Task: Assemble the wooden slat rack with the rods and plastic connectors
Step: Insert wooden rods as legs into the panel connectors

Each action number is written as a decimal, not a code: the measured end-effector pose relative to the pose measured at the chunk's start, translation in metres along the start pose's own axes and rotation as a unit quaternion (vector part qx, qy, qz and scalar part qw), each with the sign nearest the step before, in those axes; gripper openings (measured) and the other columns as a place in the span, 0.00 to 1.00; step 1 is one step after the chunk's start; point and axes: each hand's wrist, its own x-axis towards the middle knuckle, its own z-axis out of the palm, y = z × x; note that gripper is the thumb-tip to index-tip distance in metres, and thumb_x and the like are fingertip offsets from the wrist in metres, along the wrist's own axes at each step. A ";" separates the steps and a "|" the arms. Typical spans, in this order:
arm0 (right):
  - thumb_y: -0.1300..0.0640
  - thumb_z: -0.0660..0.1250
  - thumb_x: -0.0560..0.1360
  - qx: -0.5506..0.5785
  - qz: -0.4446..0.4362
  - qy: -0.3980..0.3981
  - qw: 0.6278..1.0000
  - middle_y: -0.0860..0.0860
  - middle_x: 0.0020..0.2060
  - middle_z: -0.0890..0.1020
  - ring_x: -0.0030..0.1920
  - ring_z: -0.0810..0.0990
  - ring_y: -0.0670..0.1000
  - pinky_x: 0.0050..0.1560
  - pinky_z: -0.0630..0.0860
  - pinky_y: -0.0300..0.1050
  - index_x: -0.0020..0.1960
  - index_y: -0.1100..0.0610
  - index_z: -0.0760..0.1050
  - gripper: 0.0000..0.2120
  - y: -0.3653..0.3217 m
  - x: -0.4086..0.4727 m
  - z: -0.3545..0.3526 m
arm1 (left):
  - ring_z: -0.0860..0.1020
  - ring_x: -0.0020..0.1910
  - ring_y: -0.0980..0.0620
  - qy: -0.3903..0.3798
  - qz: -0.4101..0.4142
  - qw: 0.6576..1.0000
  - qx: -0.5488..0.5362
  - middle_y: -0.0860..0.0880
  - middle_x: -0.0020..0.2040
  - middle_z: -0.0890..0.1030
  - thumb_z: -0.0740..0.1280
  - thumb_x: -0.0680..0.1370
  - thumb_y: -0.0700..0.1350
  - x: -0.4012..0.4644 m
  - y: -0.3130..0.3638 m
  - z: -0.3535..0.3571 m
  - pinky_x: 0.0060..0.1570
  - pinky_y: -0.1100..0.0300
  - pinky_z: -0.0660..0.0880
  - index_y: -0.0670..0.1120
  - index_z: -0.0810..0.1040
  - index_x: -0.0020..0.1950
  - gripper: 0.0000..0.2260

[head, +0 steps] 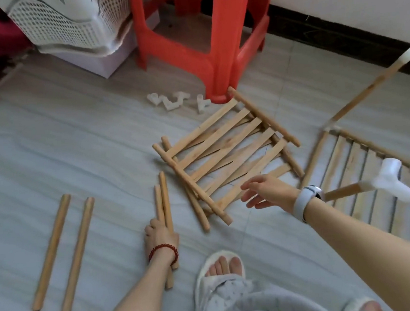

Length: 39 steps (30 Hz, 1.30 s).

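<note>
Grey floor tiles (85, 141) are carrying all the parts, and at the far side a red plastic stool (213, 41) and a white perforated basket (61, 21) are standing against a white wall with a dark skirting. Near the middle, two slat panels (226, 158) are lying stacked one on the other, a little twisted, with their side rails running from the far right toward the near left. The right hand (262, 192), wearing a pale watch, is hovering open with the fingers spread just over the near right corner of this stack; it is not gripping anything, and I cannot tell if it is touching the wood. The stack is lying directly under and beyond this hand, so the right hand is clearly the nearer one for taking it. The left hand (160, 231), with a red bead bracelet, is closed around two rods (164, 209) which are pointing away from the person, their far ends just beside the near left corner of the stack. Two more loose rods (63, 251) are lying parallel on the floor, well apart to the left. Several white plastic connectors (176, 100) are resting near the stool leg, beyond the stack. At the right, a partly built rack (356, 173) is already carrying rods with white connectors fitted, one of them (392, 182) standing up near the right wrist. I judge the next move is lifting a panel by its corner.
</note>
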 end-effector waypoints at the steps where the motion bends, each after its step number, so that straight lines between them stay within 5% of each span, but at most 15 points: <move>1: 0.59 0.53 0.81 0.001 0.003 -0.003 1.000 0.51 0.43 0.82 0.42 0.81 0.49 0.47 0.77 0.42 0.57 0.58 0.73 0.12 0.003 0.004 0.000 | 0.72 0.61 0.37 0.003 0.006 1.000 0.009 0.36 0.62 0.71 0.66 0.73 0.42 0.004 0.002 0.003 0.58 0.51 0.70 0.38 0.64 0.61 0.20; 4: 0.59 0.52 0.81 0.004 0.013 -0.010 1.000 0.51 0.42 0.81 0.41 0.80 0.49 0.47 0.77 0.42 0.59 0.59 0.73 0.12 0.012 0.010 0.002 | 0.75 0.57 0.36 0.008 0.013 1.000 0.003 0.33 0.58 0.75 0.61 0.77 0.39 0.006 0.002 0.005 0.50 0.50 0.71 0.35 0.64 0.60 0.14; 9: 0.59 0.54 0.81 -0.007 -0.002 -0.025 1.000 0.50 0.43 0.81 0.40 0.80 0.47 0.46 0.77 0.40 0.60 0.59 0.73 0.13 0.011 0.003 0.009 | 0.75 0.53 0.34 0.058 0.028 0.974 -0.216 0.34 0.51 0.78 0.60 0.79 0.40 -0.012 0.001 -0.015 0.44 0.54 0.67 0.35 0.69 0.60 0.12; 15: 0.47 0.59 0.79 -0.016 -0.165 -0.007 0.986 0.47 0.44 0.79 0.41 0.76 0.44 0.41 0.76 0.38 0.66 0.56 0.70 0.19 -0.032 -0.042 0.011 | 0.76 0.50 0.38 0.073 0.258 0.942 -0.201 0.44 0.46 0.79 0.61 0.79 0.43 -0.059 0.053 -0.076 0.41 0.55 0.68 0.45 0.72 0.55 0.06; 17: 0.44 0.60 0.78 -0.003 -0.243 0.047 0.969 0.45 0.41 0.78 0.37 0.75 0.43 0.35 0.72 0.34 0.62 0.53 0.71 0.18 -0.051 -0.076 0.002 | 0.77 0.50 0.38 0.093 0.384 0.909 -0.134 0.43 0.50 0.80 0.61 0.79 0.44 -0.086 0.080 -0.098 0.39 0.54 0.68 0.45 0.72 0.60 0.11; 20: 0.46 0.61 0.78 0.052 -0.307 0.169 0.935 0.48 0.33 0.77 0.31 0.74 0.45 0.35 0.71 0.40 0.44 0.55 0.74 0.12 -0.069 -0.119 -0.021 | 0.78 0.46 0.39 0.130 0.514 0.843 -0.091 0.43 0.47 0.80 0.61 0.78 0.45 -0.129 0.125 -0.125 0.35 0.55 0.65 0.43 0.71 0.60 0.12; 24: 0.53 0.60 0.78 0.135 -0.321 0.302 0.888 0.50 0.27 0.73 0.28 0.72 0.48 0.32 0.70 0.42 0.39 0.59 0.73 0.13 -0.058 -0.189 -0.074 | 0.74 0.40 0.52 0.013 0.604 0.787 -0.126 0.53 0.44 0.74 0.65 0.74 0.55 -0.201 0.184 -0.151 0.38 0.57 0.69 0.49 0.67 0.57 0.16; 28: 0.54 0.58 0.80 0.229 -0.380 0.376 0.814 0.53 0.28 0.72 0.26 0.72 0.47 0.27 0.69 0.39 0.43 0.61 0.73 0.12 -0.014 -0.249 -0.132 | 0.68 0.32 0.54 -0.115 0.562 0.758 -0.310 0.51 0.34 0.68 0.60 0.80 0.47 -0.261 0.239 -0.162 0.38 0.58 0.69 0.48 0.68 0.46 0.05; 31: 0.54 0.56 0.81 0.295 -0.379 0.435 0.762 0.56 0.30 0.74 0.24 0.72 0.48 0.23 0.70 0.38 0.41 0.58 0.70 0.13 0.031 -0.274 -0.168 | 0.69 0.33 0.55 -0.213 0.470 0.690 -0.508 0.51 0.34 0.68 0.55 0.82 0.40 -0.300 0.276 -0.163 0.41 0.57 0.69 0.49 0.66 0.42 0.10; 33: 0.54 0.56 0.81 0.307 -0.348 0.469 0.751 0.55 0.31 0.75 0.25 0.73 0.48 0.23 0.71 0.37 0.40 0.58 0.69 0.13 0.052 -0.276 -0.184 | 0.70 0.35 0.55 -0.244 0.435 0.677 -0.541 0.52 0.34 0.68 0.54 0.83 0.41 -0.308 0.289 -0.157 0.46 0.55 0.69 0.50 0.66 0.42 0.10; 35: 0.53 0.56 0.81 0.313 -0.320 0.488 0.749 0.54 0.32 0.76 0.26 0.74 0.49 0.24 0.72 0.36 0.41 0.57 0.69 0.13 0.070 -0.274 -0.198 | 0.71 0.36 0.54 -0.251 0.425 0.688 -0.532 0.52 0.34 0.68 0.55 0.83 0.42 -0.313 0.295 -0.140 0.49 0.53 0.70 0.51 0.66 0.42 0.10; 39: 0.52 0.56 0.81 0.328 -0.291 0.496 0.750 0.54 0.33 0.77 0.27 0.74 0.49 0.25 0.73 0.36 0.41 0.57 0.69 0.13 0.093 -0.264 -0.215 | 0.71 0.35 0.53 -0.144 0.493 0.752 -0.412 0.51 0.35 0.69 0.57 0.82 0.43 -0.299 0.291 -0.103 0.44 0.54 0.70 0.50 0.67 0.43 0.08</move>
